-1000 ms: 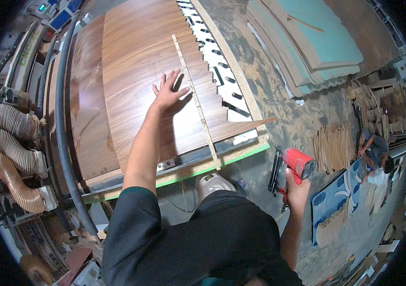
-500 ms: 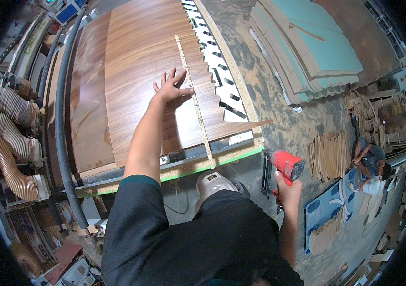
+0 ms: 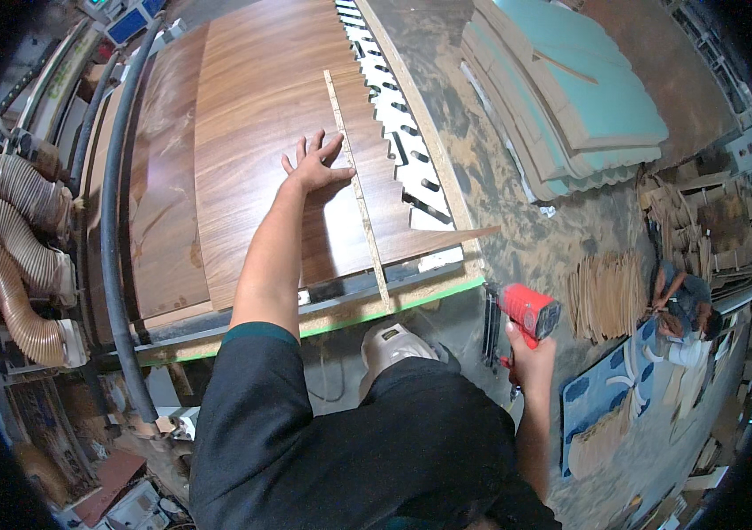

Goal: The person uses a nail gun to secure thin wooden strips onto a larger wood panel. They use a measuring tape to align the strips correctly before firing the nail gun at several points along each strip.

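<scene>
My left hand (image 3: 312, 168) is open on the wood-grain board (image 3: 252, 106), fingers spread. Its thumb and forefinger reach the edge of a long narrow chipboard strip (image 3: 363, 216), which lies across the board and runs to its near edge. In my right hand (image 3: 531, 355) is a red nail gun (image 3: 526, 307) with a black magazine, held beyond the near right corner of the work table. A thin pointed offcut (image 3: 451, 238) juts past the board's right side.
A white slotted bed strip (image 3: 407, 155) shows along the board's toothed right edge. Dark pipe (image 3: 113, 212) and ribbed hoses (image 3: 5, 238) stand left. Stacked green-faced panels (image 3: 601, 97) lie at the far right. Another person (image 3: 685, 300) bends near wooden strips (image 3: 607, 296) on the floor.
The view has shifted slightly. My left hand keeps its place by the strip, and my right hand still holds the nail gun.
</scene>
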Available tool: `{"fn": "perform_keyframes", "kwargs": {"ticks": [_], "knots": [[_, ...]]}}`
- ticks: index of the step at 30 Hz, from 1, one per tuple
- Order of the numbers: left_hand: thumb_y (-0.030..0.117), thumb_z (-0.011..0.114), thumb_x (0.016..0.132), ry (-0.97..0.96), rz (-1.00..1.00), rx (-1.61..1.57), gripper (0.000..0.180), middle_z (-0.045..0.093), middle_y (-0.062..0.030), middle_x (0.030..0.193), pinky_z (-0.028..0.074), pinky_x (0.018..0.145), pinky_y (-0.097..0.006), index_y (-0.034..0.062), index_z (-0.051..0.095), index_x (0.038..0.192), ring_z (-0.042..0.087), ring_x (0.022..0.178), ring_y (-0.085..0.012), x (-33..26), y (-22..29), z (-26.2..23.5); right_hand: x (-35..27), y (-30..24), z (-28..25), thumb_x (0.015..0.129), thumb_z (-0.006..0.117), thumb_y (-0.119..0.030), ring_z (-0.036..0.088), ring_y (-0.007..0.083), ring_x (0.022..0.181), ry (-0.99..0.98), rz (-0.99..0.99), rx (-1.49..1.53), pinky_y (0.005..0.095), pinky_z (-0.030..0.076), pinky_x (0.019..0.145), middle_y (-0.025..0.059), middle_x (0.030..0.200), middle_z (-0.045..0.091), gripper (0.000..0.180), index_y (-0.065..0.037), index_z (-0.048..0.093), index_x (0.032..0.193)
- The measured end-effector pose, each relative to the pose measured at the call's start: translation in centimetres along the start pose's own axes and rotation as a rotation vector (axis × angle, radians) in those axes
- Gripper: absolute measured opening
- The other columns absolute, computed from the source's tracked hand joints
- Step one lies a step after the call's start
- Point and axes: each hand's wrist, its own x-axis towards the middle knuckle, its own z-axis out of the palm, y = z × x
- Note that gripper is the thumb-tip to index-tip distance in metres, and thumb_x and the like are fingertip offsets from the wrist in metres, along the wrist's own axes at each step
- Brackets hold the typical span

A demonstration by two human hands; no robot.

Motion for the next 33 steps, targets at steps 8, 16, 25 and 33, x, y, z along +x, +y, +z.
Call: {"fn": "perform_keyframes", "kwargs": {"ticks": [8, 16, 25, 33], "knots": [[0.082, 0.078, 0.082, 0.07, 0.048, 0.014, 0.106, 0.019, -0.008, 0.19, -0.007, 0.131, -0.078, 0.0463, 0.04, 0.175, 0.003, 0.176, -0.0414, 0.0, -0.8, 1.7, -1.2, -0.8, -0.9, 0.101, 0.084, -0.016, 0.068, 0.01, 0.067, -0.002, -0.231, 0.076, 0.031, 0.055, 0.053, 0.003, 0.091, 0.076, 0.023, -0.002, 0.083, 0.12], [0.069, 0.076, 0.095, 0.292, -0.125, -0.277, 0.102, 0.056, -0.0193, 0.17, 0.012, 0.135, -0.067, 0.0222, 0.039, 0.177, 0.036, 0.168, -0.0384, -3.9, 0.3, 4.3, 1.5, 1.4, -5.9, 0.096, 0.093, -0.028, 0.072, 0.0207, 0.082, 0.349, -0.475, 0.066, 0.0391, 0.062, 0.082, 0.0071, 0.091, 0.077, 0.044, 0.002, 0.075, 0.121], [0.026, 0.083, 0.102, 0.221, 0.619, -0.704, 0.067, 0.075, -0.0168, 0.145, 0.053, 0.116, -0.045, 0.0097, 0.059, 0.162, 0.072, 0.133, -0.033, -35.5, 23.4, 15.1, 3.1, -3.5, -16.1, 0.108, 0.08, -0.024, 0.053, 0.0122, 0.055, -0.238, -0.2, 0.701, 0.0331, 0.049, 0.054, -0.001, 0.07, 0.056, 0.025, -0.005, 0.068, 0.118], [0.025, 0.089, 0.098, 0.533, 0.511, -0.49, 0.079, 0.064, -0.0249, 0.157, 0.05, 0.119, -0.048, 0.0037, 0.052, 0.165, 0.064, 0.141, -0.0426, -47.3, 31.9, 17.6, 4.1, -7.1, -14.1, 0.114, 0.07, -0.042, 0.05, 0.0129, 0.052, -0.904, -0.046, 0.798, 0.0355, 0.047, 0.056, -0.0027, 0.062, 0.047, 0.037, -0.006, 0.071, 0.118]]}}
